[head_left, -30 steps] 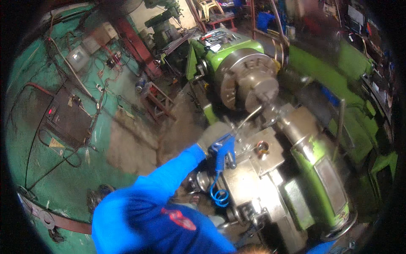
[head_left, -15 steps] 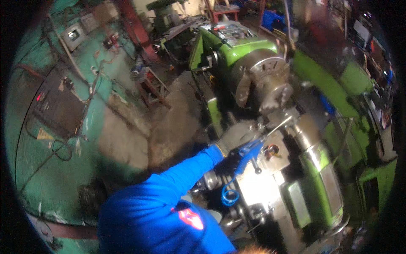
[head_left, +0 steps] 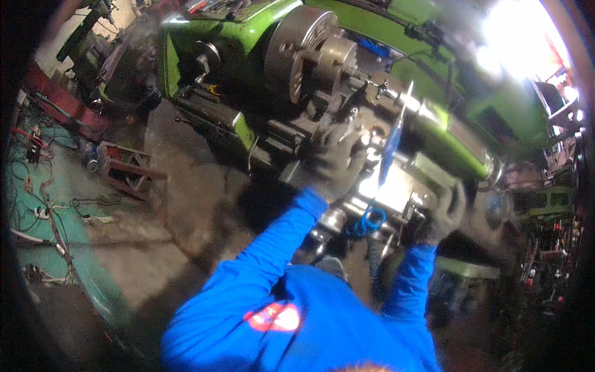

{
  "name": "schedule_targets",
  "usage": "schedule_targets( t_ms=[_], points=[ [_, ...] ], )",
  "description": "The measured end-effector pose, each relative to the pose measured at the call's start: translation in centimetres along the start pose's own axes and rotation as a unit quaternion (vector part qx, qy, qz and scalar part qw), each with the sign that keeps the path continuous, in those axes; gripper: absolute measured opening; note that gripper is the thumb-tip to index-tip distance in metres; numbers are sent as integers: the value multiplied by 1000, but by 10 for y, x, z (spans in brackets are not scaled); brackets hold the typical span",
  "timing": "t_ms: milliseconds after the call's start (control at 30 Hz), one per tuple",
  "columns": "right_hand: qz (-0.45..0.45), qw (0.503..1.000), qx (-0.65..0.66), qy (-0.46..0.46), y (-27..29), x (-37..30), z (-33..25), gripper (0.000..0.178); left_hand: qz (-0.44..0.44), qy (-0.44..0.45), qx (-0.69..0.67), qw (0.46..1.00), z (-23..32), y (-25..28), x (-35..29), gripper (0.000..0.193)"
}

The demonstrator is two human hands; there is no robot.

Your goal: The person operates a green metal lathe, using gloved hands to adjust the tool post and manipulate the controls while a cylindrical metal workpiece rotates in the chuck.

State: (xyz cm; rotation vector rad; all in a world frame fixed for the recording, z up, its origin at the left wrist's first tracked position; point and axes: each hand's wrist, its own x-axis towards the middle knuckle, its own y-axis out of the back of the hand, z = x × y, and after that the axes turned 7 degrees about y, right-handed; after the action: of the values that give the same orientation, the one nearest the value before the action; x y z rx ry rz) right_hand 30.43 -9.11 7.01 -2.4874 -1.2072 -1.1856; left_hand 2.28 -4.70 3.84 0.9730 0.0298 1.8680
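My left hand [head_left: 334,161], in a grey work glove, reaches over the tool post of a green lathe. Its fingertips lie among shiny metal parts [head_left: 354,118] and are blurred, so what they grip is unclear. A blue air blow gun [head_left: 389,149] with a long thin nozzle rests on the carriage between my hands, apparently touched by neither. Its coiled blue hose [head_left: 373,218] hangs at the near side. My right hand [head_left: 443,214], also gloved, is beside the bright carriage plate [head_left: 390,191], fingers curved and apart from the thumb.
Beyond my left hand stands the large round faceplate [head_left: 297,53], with a smaller metal cylinder [head_left: 336,62] in front. The green tailstock [head_left: 462,133] extends to the right. A reddish metal stand [head_left: 127,170] and loose cables [head_left: 52,217] are on the floor at left.
The view has swung right, so the lathe appears further left and up. My right hand has come into view. My left hand remains by the tool post, with the blow gun near it.
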Motion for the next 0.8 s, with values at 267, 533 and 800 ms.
schedule_targets(
  t_ms=[267, 533, 800],
  points=[
    [-71, 995, -63, 2, -77, 28, -71, 35, -66, 267, 80, 958, -124, 84, -167, 27],
    [-259, 944, -205, 12, -133, 19, 40, 38, -543, 389, 314, 675, -223, 157, -325, 37],
    [-248, 961, -85, -84, -128, 21, 8, 41, -548, 444, 294, 645, -207, 188, -271, 41]
  ],
)
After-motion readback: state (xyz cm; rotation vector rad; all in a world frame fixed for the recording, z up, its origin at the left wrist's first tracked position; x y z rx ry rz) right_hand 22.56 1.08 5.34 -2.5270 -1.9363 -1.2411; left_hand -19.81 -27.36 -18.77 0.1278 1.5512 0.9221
